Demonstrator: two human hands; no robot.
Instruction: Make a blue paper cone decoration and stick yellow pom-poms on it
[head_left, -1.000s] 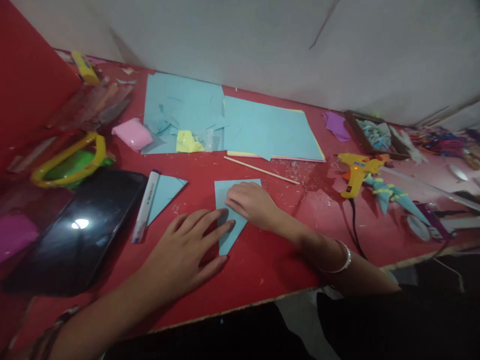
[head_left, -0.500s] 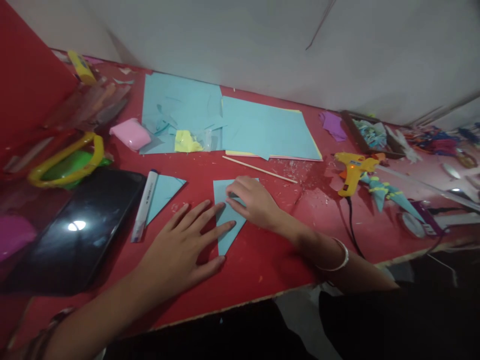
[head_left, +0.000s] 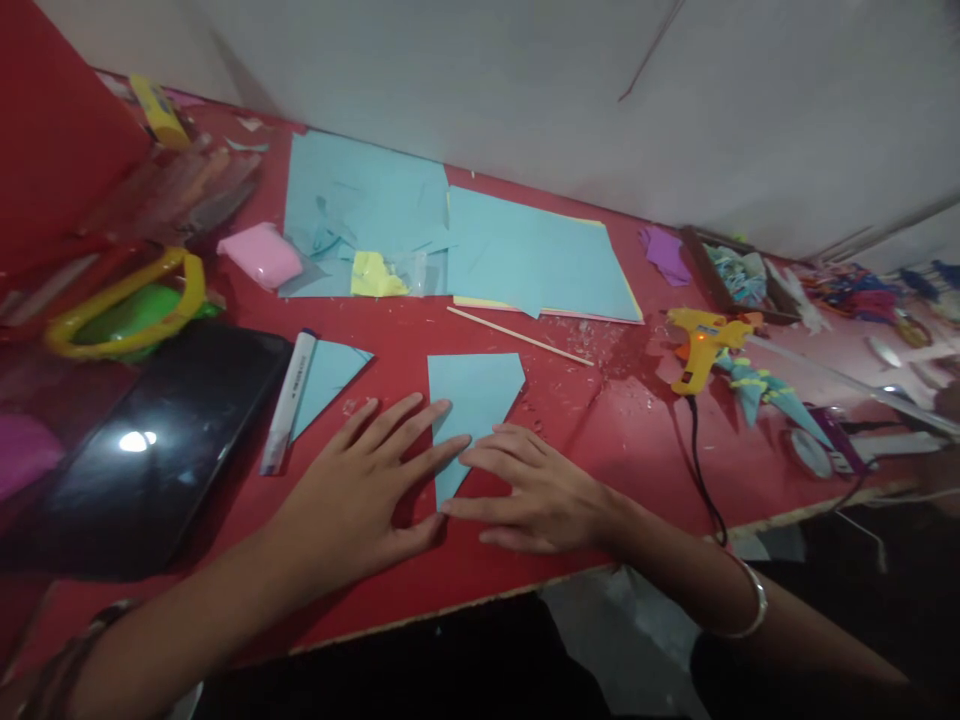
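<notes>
A light blue piece of folded paper (head_left: 474,388), wide at the top and tapering to a point at the bottom, lies flat on the red table (head_left: 405,600). My left hand (head_left: 364,480) rests palm down with its fingers spread, their tips on the paper's left edge. On the other side, my right hand (head_left: 532,490) has its fingers stretched out, with the fingertips at the paper's lower right edge and its bottom point. A white marker (head_left: 289,402) lies left of my left hand, against a second blue paper triangle (head_left: 326,378).
Large blue sheets (head_left: 540,250) and a thin wooden stick (head_left: 521,337) lie behind. To the right sit a yellow glue gun (head_left: 701,345) with its cord, blue paper cones (head_left: 776,395) and a box (head_left: 739,275). A shiny black object (head_left: 150,440) lies at left.
My right hand has moved from the paper's upper part down to its lower right edge, and its fingers have opened out. The paper's top now shows. My left hand stays in place.
</notes>
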